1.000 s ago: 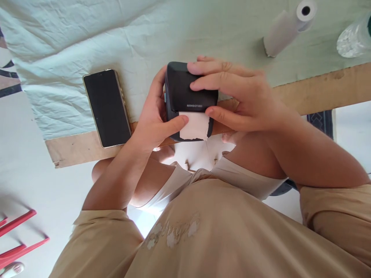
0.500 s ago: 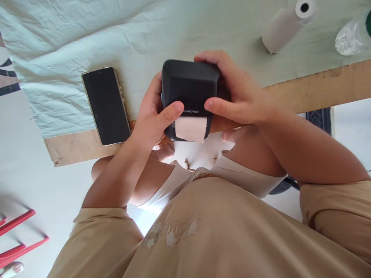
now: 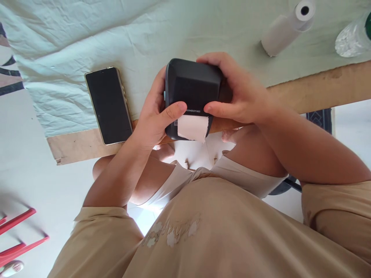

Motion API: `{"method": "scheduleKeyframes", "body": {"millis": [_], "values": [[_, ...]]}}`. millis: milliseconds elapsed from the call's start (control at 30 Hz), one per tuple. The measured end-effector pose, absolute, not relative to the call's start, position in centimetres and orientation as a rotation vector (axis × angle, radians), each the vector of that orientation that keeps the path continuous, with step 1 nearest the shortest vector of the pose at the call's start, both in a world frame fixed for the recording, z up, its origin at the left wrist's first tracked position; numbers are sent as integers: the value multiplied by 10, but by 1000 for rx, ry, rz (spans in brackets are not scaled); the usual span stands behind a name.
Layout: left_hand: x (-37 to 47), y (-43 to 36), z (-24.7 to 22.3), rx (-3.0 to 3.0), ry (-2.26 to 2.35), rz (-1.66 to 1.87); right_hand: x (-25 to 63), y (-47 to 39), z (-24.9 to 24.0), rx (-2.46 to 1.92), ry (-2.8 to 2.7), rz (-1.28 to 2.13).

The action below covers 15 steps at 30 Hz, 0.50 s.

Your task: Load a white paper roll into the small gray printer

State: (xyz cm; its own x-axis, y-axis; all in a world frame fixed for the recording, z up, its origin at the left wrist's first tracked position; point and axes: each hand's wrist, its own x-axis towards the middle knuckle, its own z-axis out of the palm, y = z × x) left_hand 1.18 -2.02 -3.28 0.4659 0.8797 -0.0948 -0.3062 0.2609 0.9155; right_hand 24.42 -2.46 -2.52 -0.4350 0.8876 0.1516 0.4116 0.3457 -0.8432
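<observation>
Between both hands I hold a black label printer point(image 3: 194, 87) over the table's near edge. A torn white strip of paper point(image 3: 193, 127) sticks out at its near end, below the printed lettering. My left hand point(image 3: 158, 116) wraps the printer's left side, thumb on top near the lettering. On the other side my right hand point(image 3: 236, 90) grips it, fingers over the far corner and thumb on the top face. The fingers under the printer are hidden. A smartphone point(image 3: 108, 106) with a dark screen lies left of my left hand.
A white paper roll point(image 3: 282, 34) stands on the pale green cloth point(image 3: 139, 34) at the far right. Beyond it is a clear plastic bottle point(image 3: 349, 41) with a green part. The wooden table edge point(image 3: 315, 87) runs in front of me. Red bars point(image 3: 20, 220) show at lower left.
The printer has shifted very slightly to the right and tilted a little, with both hands still around it. The whole view has moved slightly too.
</observation>
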Motion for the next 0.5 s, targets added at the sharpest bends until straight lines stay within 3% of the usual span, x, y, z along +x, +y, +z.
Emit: {"method": "scheduleKeyframes", "body": {"millis": [500], "values": [[11, -3, -43, 929, 774, 947, 244, -27, -28, -1193, -2029, 572]]}}
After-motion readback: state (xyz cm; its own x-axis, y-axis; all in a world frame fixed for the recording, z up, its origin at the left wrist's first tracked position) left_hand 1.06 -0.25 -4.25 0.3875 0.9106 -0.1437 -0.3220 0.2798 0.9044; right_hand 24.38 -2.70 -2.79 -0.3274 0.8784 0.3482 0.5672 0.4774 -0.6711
